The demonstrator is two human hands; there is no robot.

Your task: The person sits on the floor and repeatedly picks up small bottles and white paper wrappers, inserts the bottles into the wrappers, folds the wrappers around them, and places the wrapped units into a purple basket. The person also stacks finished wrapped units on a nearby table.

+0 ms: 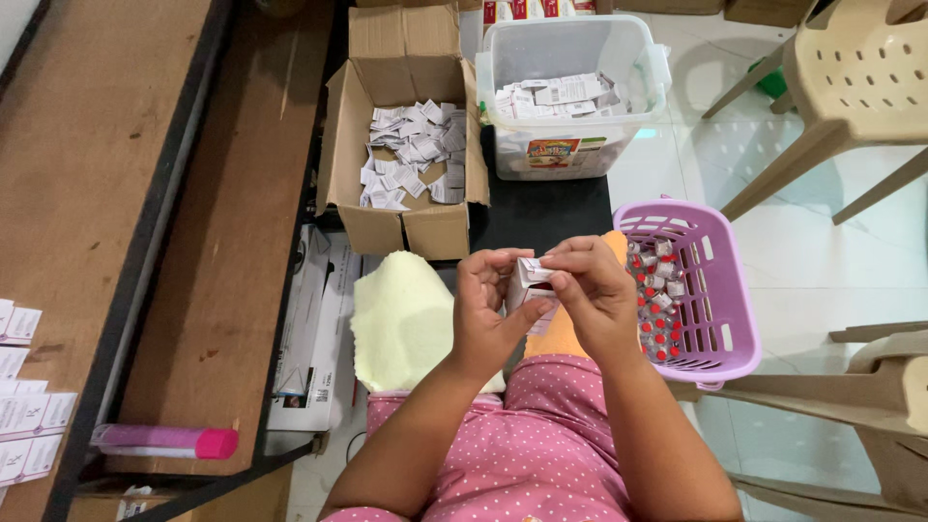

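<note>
Both hands meet over my lap on a small white carton point(530, 283). My left hand point(483, 309) cups its left side and bottom. Fingers of my right hand point(590, 290) pinch the carton's top flap. To the right, a purple plastic basket point(720, 290) holds several small vials with red caps point(657, 309). Ahead, a brown cardboard box point(343, 126) contains several folded paper leaflets point(416, 155). A clear plastic tub point(638, 58) beside it holds several white cartons point(556, 95).
A pale yellow cloth point(401, 319) lies by my left knee. A wooden shelf unit point(193, 242) runs along the left, with flat white cartons point(24, 406) and a pink-capped tube point(169, 442). Beige plastic chairs point(851, 87) stand at the right on the tiled floor.
</note>
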